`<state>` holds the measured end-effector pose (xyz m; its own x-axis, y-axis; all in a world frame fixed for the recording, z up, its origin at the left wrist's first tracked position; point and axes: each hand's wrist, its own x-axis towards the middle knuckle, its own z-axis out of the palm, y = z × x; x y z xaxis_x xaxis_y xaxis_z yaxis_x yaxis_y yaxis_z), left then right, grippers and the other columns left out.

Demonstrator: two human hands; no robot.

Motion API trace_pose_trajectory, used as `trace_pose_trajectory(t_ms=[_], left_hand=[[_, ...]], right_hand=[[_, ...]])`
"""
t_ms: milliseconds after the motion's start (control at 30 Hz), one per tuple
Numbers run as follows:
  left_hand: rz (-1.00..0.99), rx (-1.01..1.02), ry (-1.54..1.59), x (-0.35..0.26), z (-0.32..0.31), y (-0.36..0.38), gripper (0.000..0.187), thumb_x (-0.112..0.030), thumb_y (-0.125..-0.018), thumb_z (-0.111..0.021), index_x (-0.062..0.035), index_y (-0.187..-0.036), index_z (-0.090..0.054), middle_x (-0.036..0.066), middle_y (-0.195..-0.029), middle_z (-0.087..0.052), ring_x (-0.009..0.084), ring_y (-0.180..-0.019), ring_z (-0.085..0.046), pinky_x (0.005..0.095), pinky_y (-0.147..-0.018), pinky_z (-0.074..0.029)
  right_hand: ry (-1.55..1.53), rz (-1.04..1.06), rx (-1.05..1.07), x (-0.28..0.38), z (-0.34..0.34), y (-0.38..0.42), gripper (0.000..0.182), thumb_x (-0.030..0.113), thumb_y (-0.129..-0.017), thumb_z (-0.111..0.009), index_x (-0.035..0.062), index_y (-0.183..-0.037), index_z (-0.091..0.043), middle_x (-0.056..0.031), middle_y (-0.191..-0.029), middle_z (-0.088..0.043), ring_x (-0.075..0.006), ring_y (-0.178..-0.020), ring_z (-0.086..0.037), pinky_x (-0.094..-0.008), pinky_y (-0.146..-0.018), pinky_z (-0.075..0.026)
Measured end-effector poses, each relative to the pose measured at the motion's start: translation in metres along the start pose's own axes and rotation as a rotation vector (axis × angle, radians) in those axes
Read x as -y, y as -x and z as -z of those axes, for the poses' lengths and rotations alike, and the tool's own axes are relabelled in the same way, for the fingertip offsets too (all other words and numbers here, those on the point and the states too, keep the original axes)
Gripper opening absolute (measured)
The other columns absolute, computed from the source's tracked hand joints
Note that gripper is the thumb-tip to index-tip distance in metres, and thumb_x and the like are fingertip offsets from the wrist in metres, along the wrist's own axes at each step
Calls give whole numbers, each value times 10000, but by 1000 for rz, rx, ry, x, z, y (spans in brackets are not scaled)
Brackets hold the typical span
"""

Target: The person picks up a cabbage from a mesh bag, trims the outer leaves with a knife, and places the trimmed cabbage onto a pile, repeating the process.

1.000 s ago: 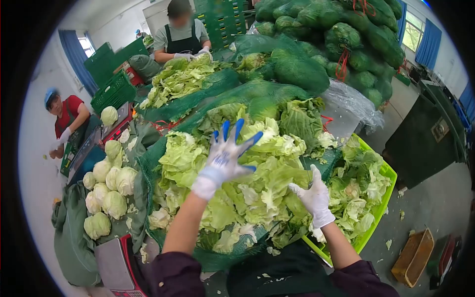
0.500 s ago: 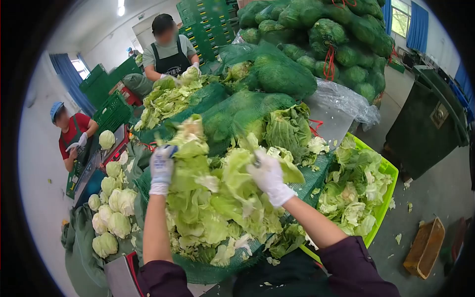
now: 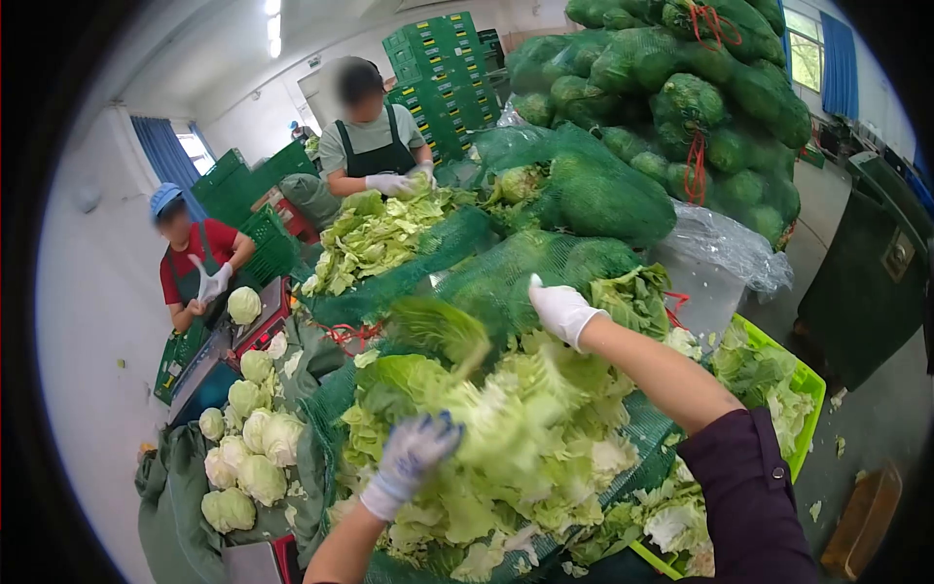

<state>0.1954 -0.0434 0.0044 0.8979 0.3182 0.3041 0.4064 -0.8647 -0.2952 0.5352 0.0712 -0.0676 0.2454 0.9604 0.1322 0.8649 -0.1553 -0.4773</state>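
My left hand [image 3: 416, 459], in a white glove with bluish fingertips, is low over a heap of loose cabbage leaves [image 3: 525, 438]. Its fingers are spread against the leaves, slightly smeared by motion. Farther up and to the right, my white-gloved right hand [image 3: 564, 310] is at the far edge of the heap, beside a green mesh bag [image 3: 540, 263] of cabbages. Its thumb points up and the other fingers curl away from view; what they hold, if anything, is hidden. A blurred green cabbage leaf [image 3: 443, 331] stands between the hands.
Trimmed cabbages [image 3: 261, 477] lie at left. A lime-green crate [image 3: 806, 384] with leaves stands at right, near a dark bin [image 3: 866, 282]. Stacked mesh bags [image 3: 671, 107] rise behind. Two people work opposite, one at a leaf pile [image 3: 375, 238], one beside a machine [image 3: 263, 326].
My left hand has dropped toward me and right, onto the leaves. My right hand has moved up and away from them. The whole view has shifted, with surroundings now farther right.
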Motion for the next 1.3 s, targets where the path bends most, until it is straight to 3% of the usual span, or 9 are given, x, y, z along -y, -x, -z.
trace_pose_trajectory(t_ms=[100, 267, 400, 533, 733, 933, 1067, 1133, 1300], left_hand=[[-84, 216, 36, -7, 8, 5, 406, -124, -724, -628, -169, -1126, -589, 84, -1116, -591, 252, -903, -573, 371, -730, -491], [-21, 290, 291, -7, 64, -43, 566, -177, -703, -650, -233, -1260, -565, 113, -1266, -537, 323, -1069, -530, 449, -924, -428], [-65, 17, 741, 9, 54, -89, 615, -154, -697, -614, -282, -1295, -552, 135, -1365, -466, 378, -1178, -471, 479, -987, -386], [240, 381, 395, 41, -46, -107, 533, -281, -819, -525, -255, -1350, -483, 133, -1413, -415, 399, -1237, -425, 499, -1036, -345], [394, 826, 339, 106, -77, -118, 478, -383, -882, -482, -164, -1304, -531, 185, -1274, -543, 362, -1159, -520, 383, -1002, -406], [387, 191, 795, 48, -10, -220, 442, -305, -852, -599, -82, -1233, -585, 202, -1092, -632, 323, -936, -645, 373, -853, -492], [355, 56, 1485, -48, -90, -279, 588, -316, -809, -700, -115, -1325, -505, 209, -1336, -479, 266, -1141, -554, 373, -932, -461], [392, 144, 752, -98, -83, -288, 746, -349, -716, -778, -197, -1371, -455, 232, -1420, -347, 352, -1316, -364, 413, -1068, -346], [-123, 24, 337, -175, -35, -229, 653, -241, -679, -765, -300, -1287, -534, 211, -1443, -316, 438, -1325, -297, 535, -1039, -350]], right_hand=[[306, 365, 81, 46, 72, -4, 183, 22, -775, -546, -39, -909, -655, -244, -900, -650, -376, -851, -651, -415, -746, -532], [-231, -31, -685, 67, 152, -102, 174, 110, -793, -548, -3, -826, -676, -244, -902, -664, -372, -887, -656, -418, -780, -532], [-399, -339, -356, 31, 166, -156, 242, 109, -691, -648, -33, -881, -695, -247, -966, -661, -379, -928, -647, -395, -793, -521], [-259, 66, 49, -71, 114, -224, 180, 110, -738, -638, -20, -852, -686, -171, -783, -685, -261, -741, -679, -360, -667, -529], [-367, -177, -155, -24, 209, 1, 270, 201, -829, -559, -37, -709, -595, -127, -550, -583, -248, -461, -566, -393, -460, -457], [-159, -156, -391, -106, 163, 118, 693, 638, -736, -673, -49, -800, -614, -149, -588, -578, -227, -499, -552, -378, -533, -466], [-1054, -619, -365, -112, 117, 161, 567, 520, -826, -658, -29, -949, -583, -42, -576, -527, -118, -422, -512, -262, -400, -407], [-1091, -676, -403, -127, 105, 173, 562, 512, -831, -657, -12, -1020, -588, -35, -577, -530, -119, -420, -508, -263, -398, -406], [-960, -481, -352, -145, 127, 210, 566, 465, -826, -685, 49, -1197, -585, -49, -682, -615, -132, -536, -569, -265, -505, -465]])
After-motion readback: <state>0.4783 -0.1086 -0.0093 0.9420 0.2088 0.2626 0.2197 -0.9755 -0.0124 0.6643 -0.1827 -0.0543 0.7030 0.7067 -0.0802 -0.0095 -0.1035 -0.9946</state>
